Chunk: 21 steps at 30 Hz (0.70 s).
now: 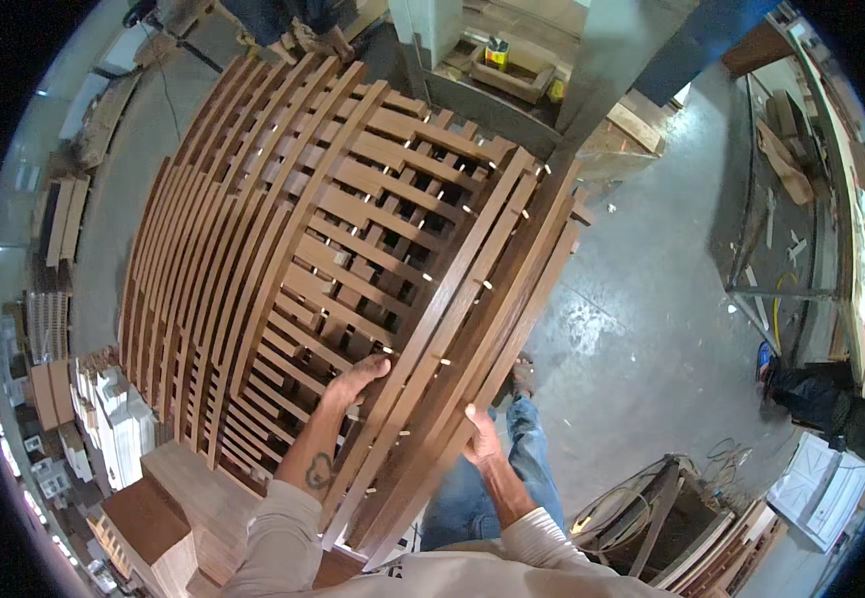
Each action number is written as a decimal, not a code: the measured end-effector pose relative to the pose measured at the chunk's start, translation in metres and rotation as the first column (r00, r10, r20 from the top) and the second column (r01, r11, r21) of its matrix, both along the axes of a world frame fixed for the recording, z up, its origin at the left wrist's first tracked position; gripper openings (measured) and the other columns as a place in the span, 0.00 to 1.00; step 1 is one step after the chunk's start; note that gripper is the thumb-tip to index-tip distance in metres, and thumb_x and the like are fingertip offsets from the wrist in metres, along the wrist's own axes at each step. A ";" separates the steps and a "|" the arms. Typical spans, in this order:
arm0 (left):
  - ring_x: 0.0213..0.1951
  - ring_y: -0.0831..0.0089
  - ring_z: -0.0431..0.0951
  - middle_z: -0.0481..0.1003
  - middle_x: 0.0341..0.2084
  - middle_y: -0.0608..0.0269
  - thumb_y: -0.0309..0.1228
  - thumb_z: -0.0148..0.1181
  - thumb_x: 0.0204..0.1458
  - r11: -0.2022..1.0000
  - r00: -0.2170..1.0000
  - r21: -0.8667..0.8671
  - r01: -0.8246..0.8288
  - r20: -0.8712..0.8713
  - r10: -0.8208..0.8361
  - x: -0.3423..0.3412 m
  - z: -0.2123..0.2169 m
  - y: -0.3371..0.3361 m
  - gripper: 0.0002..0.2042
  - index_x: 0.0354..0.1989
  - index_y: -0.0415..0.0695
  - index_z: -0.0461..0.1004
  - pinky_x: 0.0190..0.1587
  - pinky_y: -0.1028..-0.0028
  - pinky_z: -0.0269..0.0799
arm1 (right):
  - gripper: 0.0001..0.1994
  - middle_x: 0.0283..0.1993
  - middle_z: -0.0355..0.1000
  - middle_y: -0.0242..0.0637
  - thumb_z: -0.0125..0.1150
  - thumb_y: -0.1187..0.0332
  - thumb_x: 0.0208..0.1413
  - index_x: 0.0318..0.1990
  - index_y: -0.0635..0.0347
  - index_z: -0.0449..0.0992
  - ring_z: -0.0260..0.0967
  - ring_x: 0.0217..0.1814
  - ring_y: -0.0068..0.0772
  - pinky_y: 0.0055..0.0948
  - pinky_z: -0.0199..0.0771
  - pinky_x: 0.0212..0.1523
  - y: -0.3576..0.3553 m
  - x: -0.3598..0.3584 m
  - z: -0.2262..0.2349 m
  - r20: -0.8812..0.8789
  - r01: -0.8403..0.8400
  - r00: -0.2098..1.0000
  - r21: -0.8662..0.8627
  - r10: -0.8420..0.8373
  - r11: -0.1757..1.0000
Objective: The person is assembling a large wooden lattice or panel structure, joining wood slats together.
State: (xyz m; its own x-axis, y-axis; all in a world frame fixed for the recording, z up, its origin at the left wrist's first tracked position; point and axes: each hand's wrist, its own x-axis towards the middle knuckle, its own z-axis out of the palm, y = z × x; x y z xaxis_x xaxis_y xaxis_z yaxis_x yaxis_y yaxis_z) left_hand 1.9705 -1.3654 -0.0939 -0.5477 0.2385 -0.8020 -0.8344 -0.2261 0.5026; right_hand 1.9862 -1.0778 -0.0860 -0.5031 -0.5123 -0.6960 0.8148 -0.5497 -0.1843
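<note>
Diagonally, long wooden rails (500, 304) are running between the left hand (357, 381) and right hand (484, 439), each touching one side, finger closure hidden.

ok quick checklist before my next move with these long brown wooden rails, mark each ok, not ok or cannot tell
1. Bare left hand at the inner side of the long brown wooden rails: ok
2. Bare right hand at their outer edge: ok
3. Hand protection: not ok, no gloves
4. Small pale pegs fully seated: cannot tell, several stick out
5. Footing: cannot tell, only one foot shows clearly beside the rails
</note>
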 end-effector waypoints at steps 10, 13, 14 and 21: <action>0.60 0.50 0.56 0.59 0.58 0.43 0.57 0.69 0.31 0.989 0.990 -0.097 0.115 -0.065 -0.122 -0.052 0.089 0.067 0.53 0.63 0.38 0.52 0.60 0.54 0.52 | 0.30 0.52 0.66 0.44 0.61 0.63 0.47 0.57 0.64 0.60 0.66 0.52 0.43 0.45 0.68 0.52 0.066 -0.054 0.101 0.053 -0.042 0.998 0.021 0.041 0.999; 0.43 0.68 0.74 0.73 0.45 0.61 0.47 0.68 0.40 0.930 0.999 -0.368 -0.026 -0.030 0.016 -0.056 0.136 0.096 0.36 0.57 0.41 0.63 0.39 0.65 0.74 | 0.30 0.52 0.67 0.43 0.60 0.61 0.48 0.57 0.64 0.61 0.65 0.53 0.40 0.43 0.67 0.54 0.086 -0.065 0.124 0.051 -0.071 0.996 0.027 0.069 0.997; 0.40 0.69 0.76 0.75 0.42 0.61 0.46 0.68 0.40 0.975 0.987 -0.179 -0.128 -0.117 0.108 -0.037 0.094 0.079 0.35 0.55 0.40 0.65 0.38 0.67 0.74 | 0.30 0.52 0.66 0.43 0.59 0.60 0.49 0.58 0.64 0.60 0.65 0.53 0.40 0.42 0.67 0.53 0.095 -0.067 0.124 0.009 -0.089 0.996 -0.001 0.089 0.996; 0.41 0.69 0.76 0.75 0.41 0.59 0.42 0.53 0.54 0.979 0.987 -0.181 -0.091 -0.143 0.066 -0.188 0.183 0.238 0.22 0.51 0.39 0.69 0.44 0.68 0.71 | 0.30 0.49 0.68 0.46 0.61 0.61 0.48 0.56 0.67 0.61 0.67 0.51 0.41 0.42 0.68 0.50 0.238 -0.189 0.206 -0.070 0.070 0.995 0.035 -0.067 0.997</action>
State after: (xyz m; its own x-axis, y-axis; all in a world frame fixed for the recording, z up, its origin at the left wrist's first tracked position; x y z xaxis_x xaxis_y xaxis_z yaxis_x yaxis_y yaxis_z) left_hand 1.7829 -1.1279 0.0890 -0.6657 0.0442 -0.7449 -0.7388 -0.1799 0.6495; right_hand 1.7972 -0.8394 0.1198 -0.5834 -0.4494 -0.6765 0.7601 -0.5956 -0.2598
